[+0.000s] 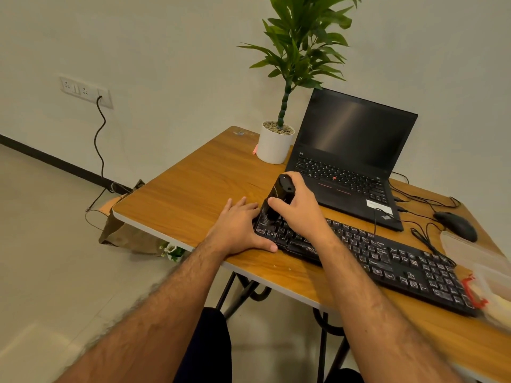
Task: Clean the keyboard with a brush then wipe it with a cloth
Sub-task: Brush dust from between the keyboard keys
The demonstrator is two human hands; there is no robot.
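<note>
Table (193,189): wooden, centre frame. Keyboard (387,261): black, lower right, along the near edge. Left hand (237,228): flat, steadying keyboard's left end. Right hand (301,208): grip wrapped round black brush (279,197), bristles on leftmost keys. Step: brushing. Next: sweep rightward; cloth unseen.

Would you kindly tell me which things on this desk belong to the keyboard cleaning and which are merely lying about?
In use:
keyboard
brush, gripped by right hand
left hand, flat at the keyboard's end

Lying about:
laptop
potted plant
mouse
plastic container
</note>
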